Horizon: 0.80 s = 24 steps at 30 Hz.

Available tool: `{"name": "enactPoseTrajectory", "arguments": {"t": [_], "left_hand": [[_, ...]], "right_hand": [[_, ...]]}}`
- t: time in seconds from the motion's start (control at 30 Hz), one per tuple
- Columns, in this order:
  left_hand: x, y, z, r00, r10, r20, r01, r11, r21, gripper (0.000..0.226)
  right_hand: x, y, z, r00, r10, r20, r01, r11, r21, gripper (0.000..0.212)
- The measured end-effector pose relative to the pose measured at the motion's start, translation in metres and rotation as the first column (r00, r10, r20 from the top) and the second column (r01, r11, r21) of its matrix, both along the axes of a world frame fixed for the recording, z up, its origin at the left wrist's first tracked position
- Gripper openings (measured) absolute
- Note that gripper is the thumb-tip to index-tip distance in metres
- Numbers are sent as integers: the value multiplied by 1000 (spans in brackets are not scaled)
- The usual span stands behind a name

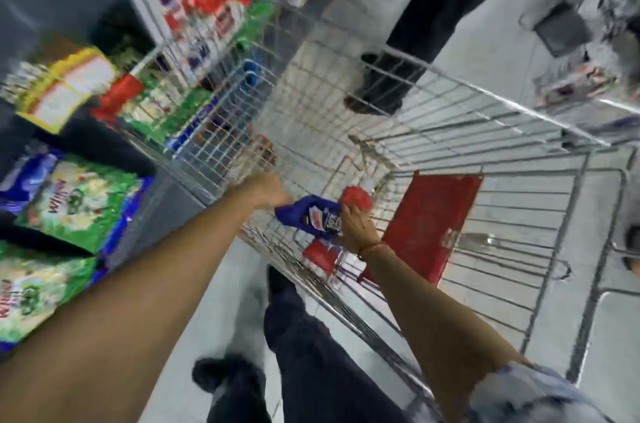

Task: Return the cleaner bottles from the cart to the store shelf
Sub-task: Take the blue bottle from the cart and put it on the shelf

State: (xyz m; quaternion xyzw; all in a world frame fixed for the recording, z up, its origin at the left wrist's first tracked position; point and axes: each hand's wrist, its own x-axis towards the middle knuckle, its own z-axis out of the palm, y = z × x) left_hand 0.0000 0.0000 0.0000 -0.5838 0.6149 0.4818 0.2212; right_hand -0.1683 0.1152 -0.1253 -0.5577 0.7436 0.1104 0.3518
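While blurred by motion, both arms reach down into the wire cart (433,131). Left hand (268,192) at the base end of a blue bottle (311,216), fingers curled toward it; grip cannot be told through the blur. Right hand (356,226) closed around the bottle's neck, just below its red cap (356,199). Bottle lying tilted, near the cart's left wall at the handle end. Another red-capped item (320,254) just beneath, type unclear. Red seat flap (429,214) right of the hands. Green packets (74,206) on the shelf (166,194) at left. Someone's dark legs (391,76) beyond the cart.
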Motion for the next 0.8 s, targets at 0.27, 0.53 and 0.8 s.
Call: {"name": "enactPoseTrajectory", "arguments": {"t": [0.27, 0.53, 0.8], "left_hand": [[-49, 11, -96, 676, 731, 92, -710, 613, 347, 31], [-61, 24, -139, 321, 922, 216, -859, 187, 477, 51], [-50, -1, -138, 400, 916, 47, -828, 339, 447, 58]], "right_hand": [[-14, -27, -30, 1000, 6, -13, -4, 993, 122, 93], [-16, -36, -54, 993, -65, 100, 30, 947, 321, 95], [1, -30, -31, 848, -448, 282, 399, 891, 215, 67]]}}
